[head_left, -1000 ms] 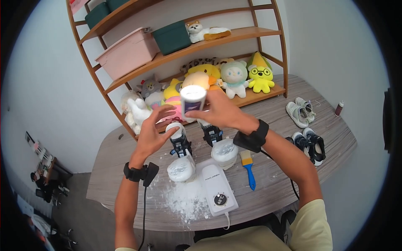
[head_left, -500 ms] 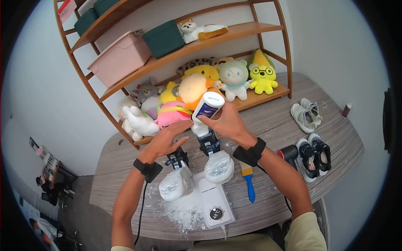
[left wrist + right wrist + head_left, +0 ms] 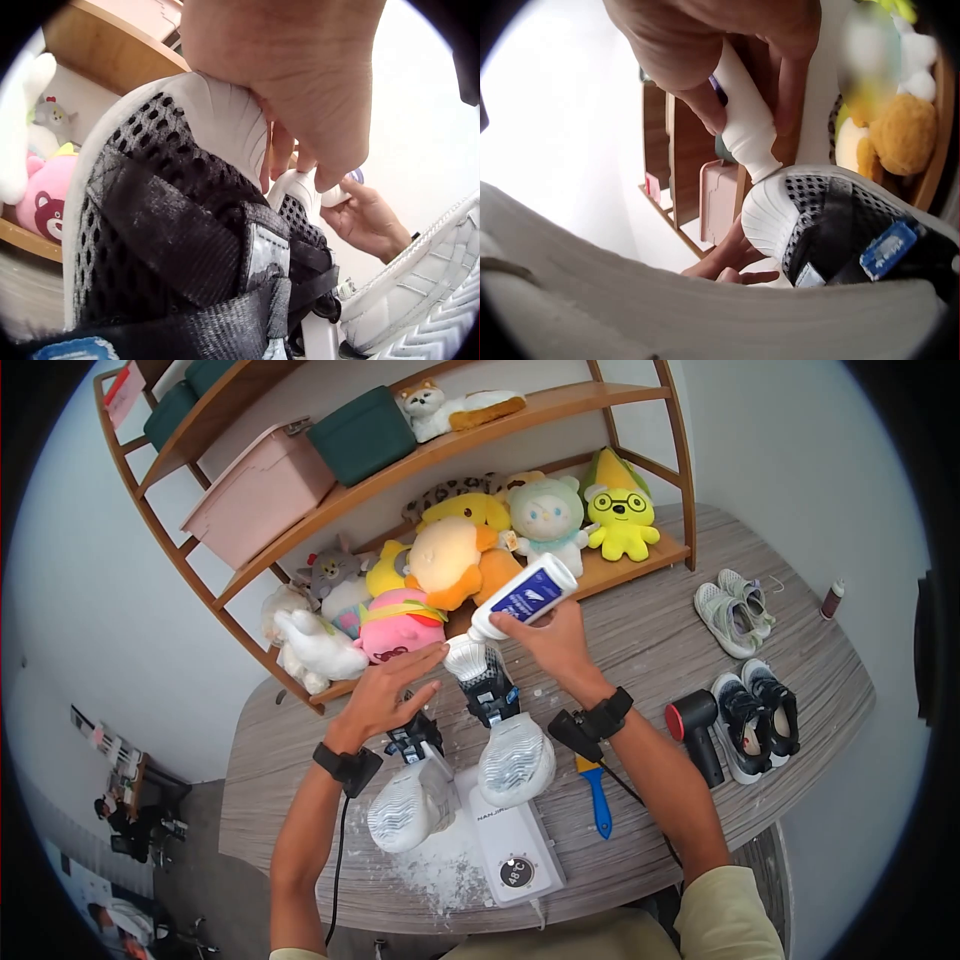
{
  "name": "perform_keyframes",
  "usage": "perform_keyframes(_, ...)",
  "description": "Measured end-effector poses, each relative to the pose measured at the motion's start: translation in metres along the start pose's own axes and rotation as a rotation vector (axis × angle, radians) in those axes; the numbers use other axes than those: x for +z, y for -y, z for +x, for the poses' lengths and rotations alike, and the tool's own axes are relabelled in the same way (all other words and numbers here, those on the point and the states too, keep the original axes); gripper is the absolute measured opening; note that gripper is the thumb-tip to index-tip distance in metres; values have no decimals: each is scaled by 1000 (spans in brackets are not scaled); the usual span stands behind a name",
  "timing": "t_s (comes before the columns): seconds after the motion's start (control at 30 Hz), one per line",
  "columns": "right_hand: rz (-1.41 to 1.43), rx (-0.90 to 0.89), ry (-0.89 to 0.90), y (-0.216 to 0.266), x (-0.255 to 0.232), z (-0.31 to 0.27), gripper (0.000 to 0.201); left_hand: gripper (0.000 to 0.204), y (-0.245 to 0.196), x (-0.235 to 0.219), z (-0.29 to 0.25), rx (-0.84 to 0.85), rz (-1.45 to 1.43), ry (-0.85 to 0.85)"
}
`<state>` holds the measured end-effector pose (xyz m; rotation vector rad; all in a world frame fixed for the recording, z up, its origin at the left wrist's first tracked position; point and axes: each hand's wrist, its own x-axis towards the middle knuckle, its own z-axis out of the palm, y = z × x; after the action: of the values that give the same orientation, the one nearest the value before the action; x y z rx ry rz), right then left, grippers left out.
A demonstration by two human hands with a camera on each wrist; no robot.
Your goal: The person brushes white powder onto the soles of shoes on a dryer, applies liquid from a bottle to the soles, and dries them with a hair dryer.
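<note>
My right hand point(image 3: 560, 645) grips a white squeeze bottle point(image 3: 530, 592) with a purple label, tilted so its narrow tip meets the toe of the right shoe point(image 3: 490, 695). In the right wrist view, the bottle's tip point(image 3: 765, 172) rests at the edge of that white ribbed toe point(image 3: 769, 217). My left hand point(image 3: 385, 695) reaches over the left shoe point(image 3: 405, 810), its extended fingertips at the right shoe's toe. Both shoes have black mesh uppers and straps, and sit toes away on a white shoe dryer point(image 3: 505, 830) reading 48°C. White streaks cover their soles.
White residue point(image 3: 440, 870) is scattered left of the dryer. To the right lie a blue-handled brush point(image 3: 598, 805), a hair dryer point(image 3: 700, 735), dark shoes point(image 3: 750, 725), pale shoes point(image 3: 735, 615) and a small bottle point(image 3: 832, 600). A shelf point(image 3: 570, 585) with plush toys stands behind.
The bottle went from raised over the shoes to slanting down, tip at the right shoe's toe. My left hand shifted from near the left shoe's toe to the right shoe's toe.
</note>
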<state>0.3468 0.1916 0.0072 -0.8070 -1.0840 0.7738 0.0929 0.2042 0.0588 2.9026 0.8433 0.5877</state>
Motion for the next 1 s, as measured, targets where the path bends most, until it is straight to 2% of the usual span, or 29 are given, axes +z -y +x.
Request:
perform_keyframes(0.13, 142, 310, -143, -10, -10, -12, 30, 48, -1, 0, 1, 1, -37, 3)
perform_keyframes(0.23, 321, 400, -233, -23, -10, -22, 32, 47, 1, 0, 1, -7, -68, 14)
perform_keyframes(0.37, 427, 399, -316, -31, -13, -35, 28, 47, -3, -3, 5, -43, -141, 66)
perform_keyframes(0.47, 326, 376, -303, -37, -21, -39, 28, 45, 1, 1, 5, -22, -118, 45)
perform_keyframes(0.57, 261, 330, -257, -29, -25, -43, 29, 45, 1, 1, 6, -31, -129, 42)
perform_keyframes(0.7, 439, 238, -95, -29, -27, -37, 34, 43, -2, 0, 7, -46, -135, 46)
perform_keyframes(0.73, 373, 200, -84, -29, -25, -36, 36, 43, 0, 1, 7, -45, -140, 44)
perform_keyframes(1.0, 350, 320, -79, -32, -32, -47, 44, 43, -1, 1, 6, -64, -143, 42)
